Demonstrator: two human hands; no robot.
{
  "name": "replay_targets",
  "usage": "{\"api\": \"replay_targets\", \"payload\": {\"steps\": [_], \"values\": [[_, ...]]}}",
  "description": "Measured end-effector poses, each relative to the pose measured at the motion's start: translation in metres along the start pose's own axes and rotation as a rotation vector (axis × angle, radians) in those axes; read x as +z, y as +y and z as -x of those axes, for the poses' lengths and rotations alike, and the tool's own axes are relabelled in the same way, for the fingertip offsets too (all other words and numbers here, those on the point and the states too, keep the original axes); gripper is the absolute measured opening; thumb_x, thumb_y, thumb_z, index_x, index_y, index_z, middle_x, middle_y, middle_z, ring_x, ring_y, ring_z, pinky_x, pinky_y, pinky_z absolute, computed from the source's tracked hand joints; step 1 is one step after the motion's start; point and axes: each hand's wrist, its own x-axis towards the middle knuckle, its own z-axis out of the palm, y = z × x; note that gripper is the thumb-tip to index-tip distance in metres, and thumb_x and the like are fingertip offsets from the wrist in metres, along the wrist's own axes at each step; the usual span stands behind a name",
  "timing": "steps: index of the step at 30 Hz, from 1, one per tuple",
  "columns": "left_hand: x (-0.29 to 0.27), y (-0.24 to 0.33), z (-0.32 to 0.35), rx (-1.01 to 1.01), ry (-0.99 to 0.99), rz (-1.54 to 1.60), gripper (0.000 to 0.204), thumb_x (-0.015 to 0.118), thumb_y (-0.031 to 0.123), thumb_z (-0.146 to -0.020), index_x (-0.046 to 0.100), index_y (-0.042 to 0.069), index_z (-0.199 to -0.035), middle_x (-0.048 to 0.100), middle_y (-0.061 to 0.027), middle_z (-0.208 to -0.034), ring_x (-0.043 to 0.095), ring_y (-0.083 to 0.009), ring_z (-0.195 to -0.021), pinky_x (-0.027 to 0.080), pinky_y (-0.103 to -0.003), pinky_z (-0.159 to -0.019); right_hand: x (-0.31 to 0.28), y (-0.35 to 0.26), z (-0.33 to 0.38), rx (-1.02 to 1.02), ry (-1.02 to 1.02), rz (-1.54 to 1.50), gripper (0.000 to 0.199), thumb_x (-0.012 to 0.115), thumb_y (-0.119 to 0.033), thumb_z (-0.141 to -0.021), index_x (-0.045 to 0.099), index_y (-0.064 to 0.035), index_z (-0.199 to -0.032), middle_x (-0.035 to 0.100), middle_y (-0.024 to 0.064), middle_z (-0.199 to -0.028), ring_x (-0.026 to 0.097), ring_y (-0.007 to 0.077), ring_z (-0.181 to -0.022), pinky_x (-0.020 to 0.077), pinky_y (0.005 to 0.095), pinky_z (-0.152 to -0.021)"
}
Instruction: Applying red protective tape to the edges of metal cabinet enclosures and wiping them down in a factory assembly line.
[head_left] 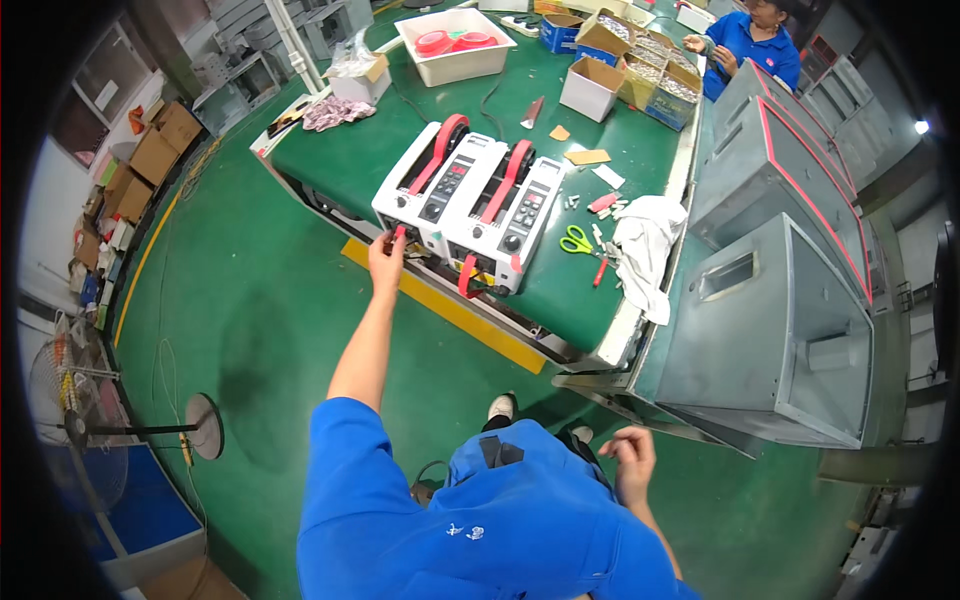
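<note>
My left hand [386, 262] reaches to the front of the left automatic tape dispenser [398, 208], a white machine with a roll of red tape [440, 150] on top. Its fingers pinch the end of the red tape [400, 232] at the outlet. Right beside it stands a second tape dispenser [533, 200], also loaded with red tape [510, 180]; a strip of red tape [467, 277] curls down from its front. My right hand [632, 462] hangs low near my body, away from the table. Its fingers are loosely bent and apart, with nothing visible in them.
Green-handled scissors [576, 240], a white cloth [648, 245] and small parts lie right of the dispensers. Behind are a white bin [455, 60] with red rolls and several boxes [592, 90]. Grey metal cabinets [730, 340] line the right side. A co-worker [752, 45] is at the far right.
</note>
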Motion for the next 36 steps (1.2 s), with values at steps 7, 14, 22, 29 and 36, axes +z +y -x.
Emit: {"api": "replay_targets", "payload": {"steps": [7,14,22,29,36], "values": [[-0.02,0.002,0.012,0.074,-0.264,-0.061,0.018,0.06,0.015,-0.081,0.049,0.002,-0.075,0.051,-0.0034,-0.069,0.046,-0.0115,-0.064,0.04,-0.025,-0.061,0.0,0.016,0.018,0.227,-0.188,-0.027,0.015,0.051,-0.006,-0.084,0.052,0.0001,-0.098,0.054,0.0035,-0.088,0.053,0.0086,-0.071,0.0423,0.0212,-0.066],[-0.115,0.02,0.143,-0.036,-0.372,-0.074,0.012,0.056,0.007,-0.084,0.048,0.001,-0.077,0.05,-0.003,-0.065,0.05,-0.0085,-0.057,0.044,-0.022,-0.053,0.001,0.006,0.014,-0.041,-0.326,0.272,0.018,0.056,-0.006,-0.079,0.055,-0.0007,-0.095,0.054,0.0085,-0.086,0.053,0.0148,-0.073,0.0431,0.0241,-0.068],[-0.024,0.24,0.356,-0.054,-1.046,0.298,0.007,0.06,0.006,-0.08,0.055,0.001,-0.081,0.058,-0.0053,-0.074,0.055,-0.009,-0.061,0.045,-0.022,-0.055,-0.042,-0.038,0.02,-0.461,-0.388,0.611,0.031,0.063,-0.013,-0.074,0.053,-0.0059,-0.102,0.051,0.0131,-0.1,0.053,0.0283,-0.088,0.0452,0.0346,-0.073],[0.032,0.303,0.466,0.216,-1.292,0.416,0.011,0.06,0.001,-0.079,0.058,-0.001,-0.09,0.06,-0.0064,-0.079,0.055,-0.009,-0.06,0.045,-0.021,-0.053,-0.184,-0.04,0.109,-0.265,-0.158,0.495,0.01,0.059,-0.005,-0.076,0.057,-0.0021,-0.085,0.055,0.0103,-0.08,0.056,0.0265,-0.07,0.0459,0.0321,-0.062],[0.058,0.34,0.487,0.425,-1.482,0.105,0.019,0.066,0.012,-0.075,0.062,0.0,-0.09,0.062,-0.0092,-0.07,0.057,-0.0129,-0.057,0.045,-0.025,-0.053,-0.326,-0.083,0.152,-0.38,0.334,0.691,0.007,0.061,0.0,-0.07,0.059,-0.0031,-0.077,0.059,0.0077,-0.076,0.055,0.024,-0.072,0.0445,0.0307,-0.065]]}}
